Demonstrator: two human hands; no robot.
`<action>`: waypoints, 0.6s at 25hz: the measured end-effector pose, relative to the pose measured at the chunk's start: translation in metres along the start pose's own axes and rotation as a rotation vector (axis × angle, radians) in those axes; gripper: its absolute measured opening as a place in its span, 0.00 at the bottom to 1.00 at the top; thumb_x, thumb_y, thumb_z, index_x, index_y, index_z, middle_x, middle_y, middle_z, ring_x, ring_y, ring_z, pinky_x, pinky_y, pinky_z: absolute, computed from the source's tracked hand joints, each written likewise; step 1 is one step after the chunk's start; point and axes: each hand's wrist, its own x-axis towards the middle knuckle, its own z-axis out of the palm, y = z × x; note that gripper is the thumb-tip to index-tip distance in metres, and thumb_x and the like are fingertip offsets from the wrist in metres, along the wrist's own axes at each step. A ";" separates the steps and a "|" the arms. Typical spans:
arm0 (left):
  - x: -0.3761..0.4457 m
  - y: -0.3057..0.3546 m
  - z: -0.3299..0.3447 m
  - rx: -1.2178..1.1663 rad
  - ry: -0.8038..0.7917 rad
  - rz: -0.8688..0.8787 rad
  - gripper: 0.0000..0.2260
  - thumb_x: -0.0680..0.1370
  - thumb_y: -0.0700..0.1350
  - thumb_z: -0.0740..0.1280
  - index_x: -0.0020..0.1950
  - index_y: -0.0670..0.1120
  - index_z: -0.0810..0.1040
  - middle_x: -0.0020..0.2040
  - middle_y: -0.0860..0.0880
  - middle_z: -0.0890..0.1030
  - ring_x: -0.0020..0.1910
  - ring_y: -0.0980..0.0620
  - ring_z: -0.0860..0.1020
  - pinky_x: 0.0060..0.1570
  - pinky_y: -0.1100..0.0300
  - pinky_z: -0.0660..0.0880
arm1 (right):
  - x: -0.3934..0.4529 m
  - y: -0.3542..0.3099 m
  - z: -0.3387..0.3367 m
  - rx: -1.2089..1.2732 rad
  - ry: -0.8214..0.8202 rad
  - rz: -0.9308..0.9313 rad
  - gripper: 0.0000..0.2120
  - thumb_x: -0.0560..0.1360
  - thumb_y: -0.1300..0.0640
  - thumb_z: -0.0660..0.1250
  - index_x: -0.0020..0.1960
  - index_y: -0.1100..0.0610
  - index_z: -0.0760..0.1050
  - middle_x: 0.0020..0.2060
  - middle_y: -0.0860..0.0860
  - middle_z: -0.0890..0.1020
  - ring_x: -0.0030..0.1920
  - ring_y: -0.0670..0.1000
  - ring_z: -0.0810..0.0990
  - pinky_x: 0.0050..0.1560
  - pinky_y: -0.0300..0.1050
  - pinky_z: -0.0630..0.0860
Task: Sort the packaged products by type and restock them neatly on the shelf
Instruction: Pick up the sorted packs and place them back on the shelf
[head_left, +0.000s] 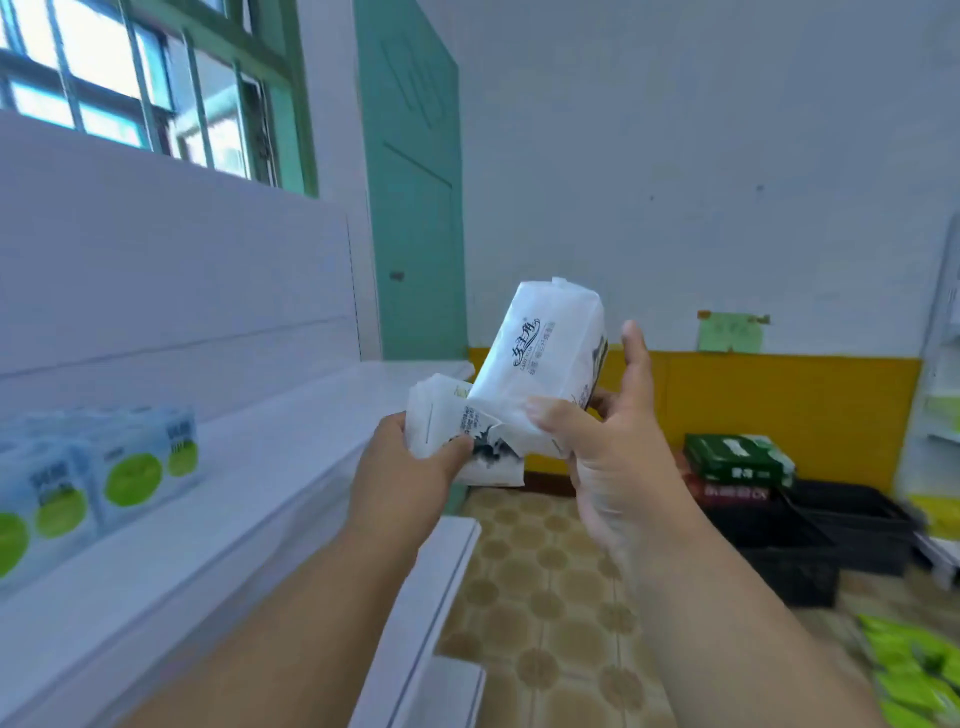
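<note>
The right hand (597, 457) grips an upright white plastic tissue pack (545, 364); the left hand (410, 462) pinches another (lower) white pack (447, 426). Square both before setting them on the white shelf (291, 447).

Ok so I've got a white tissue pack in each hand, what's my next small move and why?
Probably set the left hand's white pack down on the white shelf, in the bare stretch to the right of the blue and green packs. They are a different type, so the white ones need their own spot. The right hand grips the upright pack, which can follow.
</note>
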 end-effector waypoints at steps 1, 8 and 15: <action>0.012 0.008 -0.004 0.036 0.007 0.034 0.17 0.71 0.52 0.74 0.56 0.55 0.72 0.49 0.56 0.79 0.47 0.55 0.78 0.50 0.51 0.77 | 0.013 0.001 0.008 0.015 0.004 -0.002 0.56 0.61 0.63 0.77 0.74 0.30 0.50 0.64 0.54 0.76 0.58 0.51 0.81 0.47 0.43 0.81; 0.106 0.002 -0.049 0.233 0.185 0.069 0.22 0.67 0.55 0.76 0.57 0.57 0.72 0.49 0.56 0.79 0.49 0.51 0.78 0.50 0.51 0.76 | 0.118 0.059 0.061 0.164 0.096 0.053 0.51 0.67 0.62 0.77 0.75 0.34 0.50 0.63 0.51 0.76 0.56 0.48 0.81 0.42 0.38 0.78; 0.232 -0.031 -0.100 0.221 0.464 -0.065 0.18 0.71 0.42 0.75 0.55 0.49 0.71 0.46 0.53 0.76 0.41 0.56 0.73 0.35 0.60 0.67 | 0.264 0.171 0.143 0.264 -0.170 0.171 0.50 0.62 0.60 0.82 0.75 0.42 0.57 0.65 0.46 0.75 0.62 0.51 0.77 0.60 0.63 0.76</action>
